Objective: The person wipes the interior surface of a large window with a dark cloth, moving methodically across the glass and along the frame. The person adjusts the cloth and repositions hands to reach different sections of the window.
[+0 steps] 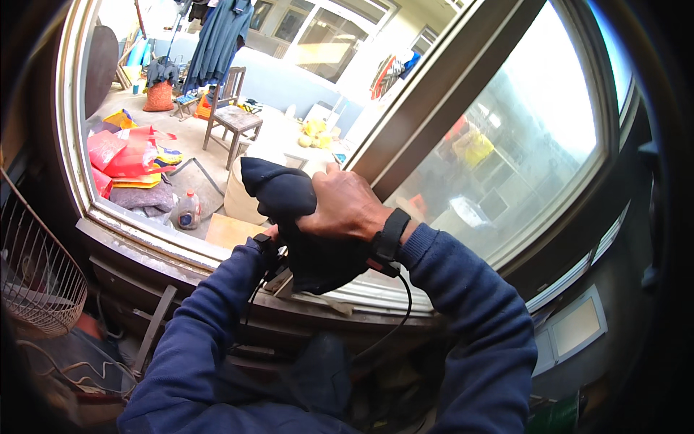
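Observation:
My right hand [344, 203] is closed on a bunched black cloth [325, 260], part of which sticks out to the left of the fist while the rest hangs below it. Lower and to the left, my left hand [274, 234] is mostly hidden behind the cloth, so its fingers and any hold cannot be made out. Both hands are at the window opening, above the metal sill [217, 259]. Each wrist wears a black strap, and a black cable runs down from the right one. The sliding window pane [488, 163] stands to the right of the hands.
A wire fan guard [40, 271] stands at the lower left, near loose cables. Beyond the opening are a wooden chair [236, 116], red bags [127, 152], a plastic bottle [189, 210], a pale bucket [242, 195] and hanging blue clothing [219, 43].

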Demonstrator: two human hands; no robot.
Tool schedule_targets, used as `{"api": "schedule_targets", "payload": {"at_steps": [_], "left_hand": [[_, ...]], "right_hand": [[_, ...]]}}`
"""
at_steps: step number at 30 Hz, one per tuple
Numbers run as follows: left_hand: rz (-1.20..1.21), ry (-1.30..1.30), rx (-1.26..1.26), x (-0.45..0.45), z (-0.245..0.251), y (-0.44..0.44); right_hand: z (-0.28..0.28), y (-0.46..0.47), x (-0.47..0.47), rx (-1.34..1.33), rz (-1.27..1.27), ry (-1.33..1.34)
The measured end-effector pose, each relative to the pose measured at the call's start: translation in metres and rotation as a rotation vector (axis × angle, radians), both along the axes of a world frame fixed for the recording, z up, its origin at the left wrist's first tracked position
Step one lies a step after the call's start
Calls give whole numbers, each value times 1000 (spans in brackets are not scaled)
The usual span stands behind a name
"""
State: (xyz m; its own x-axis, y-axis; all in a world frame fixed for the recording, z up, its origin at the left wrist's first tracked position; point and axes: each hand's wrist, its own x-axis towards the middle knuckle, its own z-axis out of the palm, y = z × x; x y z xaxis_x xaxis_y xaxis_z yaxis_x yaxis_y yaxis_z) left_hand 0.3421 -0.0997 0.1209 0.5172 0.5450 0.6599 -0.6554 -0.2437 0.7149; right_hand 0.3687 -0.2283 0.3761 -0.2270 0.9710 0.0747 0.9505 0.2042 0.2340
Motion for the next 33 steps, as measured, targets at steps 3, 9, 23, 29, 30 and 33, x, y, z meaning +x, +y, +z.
{"api": "schedule_targets", "payload": {"at_steps": [3,9,23,29,30,33], "left_hand": [[-56,-1,-49,4,-3,-3],[-189,8,-167,-6,-19,-20],[-298,-4,-307,-28,-13,-29],[177,129,-159,-35,34,-38],[181,140,-196,-42,37,-37],[241,135,-160,-73,33,-21]], "right_hand": [[-3,-4,4,22,26,18],[1,-7,7,69,75,104],[-44,-117,36,187,201,690],[-78,-169,92,330,62,679],[-84,-179,100,323,18,690],[-98,-207,128,324,-97,776]]}}
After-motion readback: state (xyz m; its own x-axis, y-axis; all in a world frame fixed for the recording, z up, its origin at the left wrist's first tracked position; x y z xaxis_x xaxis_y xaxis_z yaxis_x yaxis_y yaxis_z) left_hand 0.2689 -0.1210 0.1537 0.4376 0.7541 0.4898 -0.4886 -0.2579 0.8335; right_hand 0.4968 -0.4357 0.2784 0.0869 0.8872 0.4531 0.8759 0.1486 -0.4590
